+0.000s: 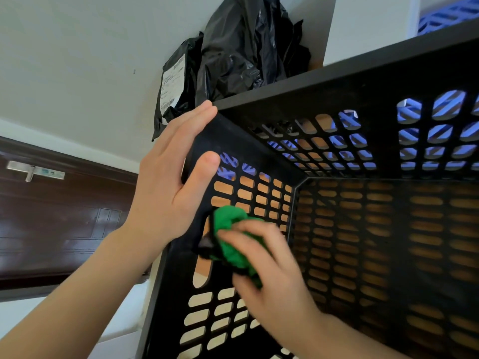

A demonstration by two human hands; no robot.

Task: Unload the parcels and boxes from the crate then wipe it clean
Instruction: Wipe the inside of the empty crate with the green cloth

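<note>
Inside the empty crate (337,81), the right hand (272,281) clutches a cloth (233,229) against the side wall, apparently wiping, while the left hand (168,182) clamps that wall, thumb inside, to steady it, parcels (233,55) piled just behind.

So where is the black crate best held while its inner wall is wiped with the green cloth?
Probably by the solid rim band of the left wall, from outside: the black crate has no slots there, and the wall is thin enough to clamp. The left hand does so, fingers outside, thumb inside, while the right hand presses the green cloth lower down.
</note>
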